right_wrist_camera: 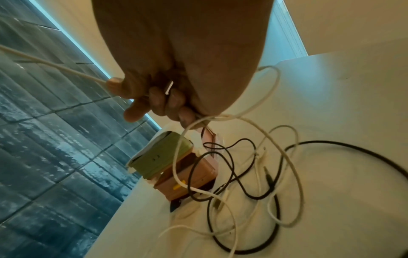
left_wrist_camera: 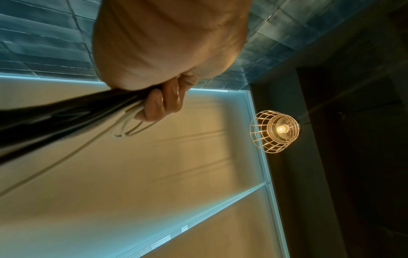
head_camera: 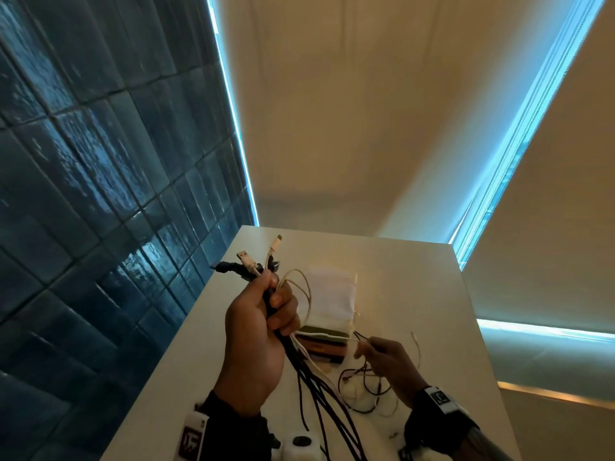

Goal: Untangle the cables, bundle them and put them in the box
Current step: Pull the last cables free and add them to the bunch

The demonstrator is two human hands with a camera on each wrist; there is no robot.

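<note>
My left hand point(head_camera: 263, 314) is raised above the white table point(head_camera: 416, 294) and grips a bundle of black and white cables point(head_camera: 309, 371); their plug ends point(head_camera: 256, 261) stick up past my fist. In the left wrist view my curled fingers point(left_wrist_camera: 161, 104) wrap the dark cables point(left_wrist_camera: 66, 113) and a white loop. My right hand point(head_camera: 382, 354), lower and to the right, pinches a thin white cable point(head_camera: 327, 337) that runs toward the left fist. In the right wrist view the fingers point(right_wrist_camera: 159, 101) hold that white cable point(right_wrist_camera: 55, 65), and loose loops of black and white cable point(right_wrist_camera: 253, 174) hang down onto the table.
A stack of small boxes, green on top of brownish ones point(head_camera: 321, 341) point(right_wrist_camera: 161, 157), sits mid-table beside a white cloth bag point(head_camera: 327, 294). A white device point(head_camera: 301, 445) lies at the near edge. A blue tiled wall point(head_camera: 100, 194) runs along the table's left side. A caged lamp point(left_wrist_camera: 274, 131) hangs overhead.
</note>
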